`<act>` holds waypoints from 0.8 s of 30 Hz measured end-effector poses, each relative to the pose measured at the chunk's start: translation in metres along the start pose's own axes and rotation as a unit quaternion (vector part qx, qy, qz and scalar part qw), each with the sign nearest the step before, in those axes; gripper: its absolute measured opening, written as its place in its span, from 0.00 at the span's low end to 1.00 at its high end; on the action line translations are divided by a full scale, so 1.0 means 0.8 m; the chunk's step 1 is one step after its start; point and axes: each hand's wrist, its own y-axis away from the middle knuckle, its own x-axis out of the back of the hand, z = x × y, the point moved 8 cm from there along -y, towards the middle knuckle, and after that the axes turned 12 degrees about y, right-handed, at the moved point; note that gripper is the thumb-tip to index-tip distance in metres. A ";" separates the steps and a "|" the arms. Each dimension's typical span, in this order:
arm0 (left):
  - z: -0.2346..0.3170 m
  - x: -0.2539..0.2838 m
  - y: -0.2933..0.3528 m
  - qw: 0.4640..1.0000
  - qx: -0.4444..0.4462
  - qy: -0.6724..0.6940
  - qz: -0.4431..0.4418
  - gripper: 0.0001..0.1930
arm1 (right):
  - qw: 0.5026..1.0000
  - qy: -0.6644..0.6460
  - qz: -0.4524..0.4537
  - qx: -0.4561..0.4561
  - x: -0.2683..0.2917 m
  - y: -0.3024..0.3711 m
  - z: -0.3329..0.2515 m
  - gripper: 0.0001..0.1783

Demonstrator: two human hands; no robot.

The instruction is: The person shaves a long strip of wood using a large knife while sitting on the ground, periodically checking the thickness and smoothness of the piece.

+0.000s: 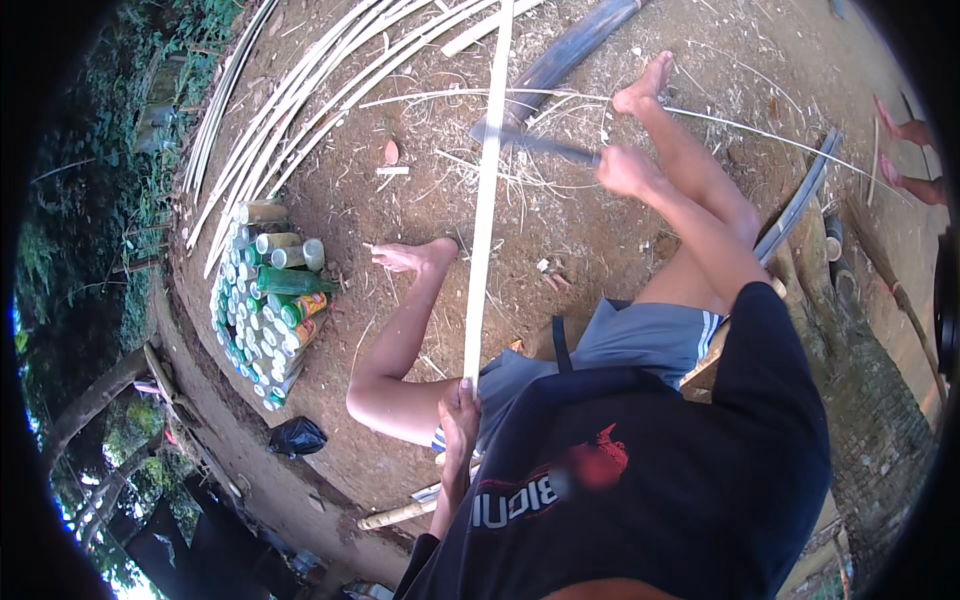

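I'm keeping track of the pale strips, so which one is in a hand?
The straight strip running up the middle, gripped by the left hand; the loose strips at upper left lie on the ground.

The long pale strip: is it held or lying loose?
Held: the left hand is closed around the near end of the pale strip. The far end is out of view.
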 end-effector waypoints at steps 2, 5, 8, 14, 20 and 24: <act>0.014 0.004 0.014 1.000 -0.007 -0.006 0.004 0.22 | 0.998 -0.044 0.045 -0.029 0.004 -0.019 0.015 0.12; -0.004 0.023 0.022 0.998 -0.016 -0.061 0.023 0.23 | 0.993 0.025 -0.051 0.108 -0.003 0.005 -0.032 0.13; -0.038 0.039 0.024 0.995 -0.051 -0.089 0.009 0.22 | 0.996 0.039 -0.027 0.081 0.010 -0.033 -0.002 0.14; 0.000 0.031 0.047 0.994 -0.060 -0.075 0.041 0.19 | 0.997 -0.007 0.015 0.078 0.020 -0.002 -0.044 0.13; 0.015 0.016 0.047 0.959 -0.124 -0.220 0.130 0.15 | 0.968 0.160 -0.021 0.194 -0.019 0.086 -0.110 0.14; 0.022 0.009 0.045 0.958 -0.080 -0.239 0.133 0.13 | 0.999 -0.003 0.044 0.022 0.009 0.006 -0.040 0.14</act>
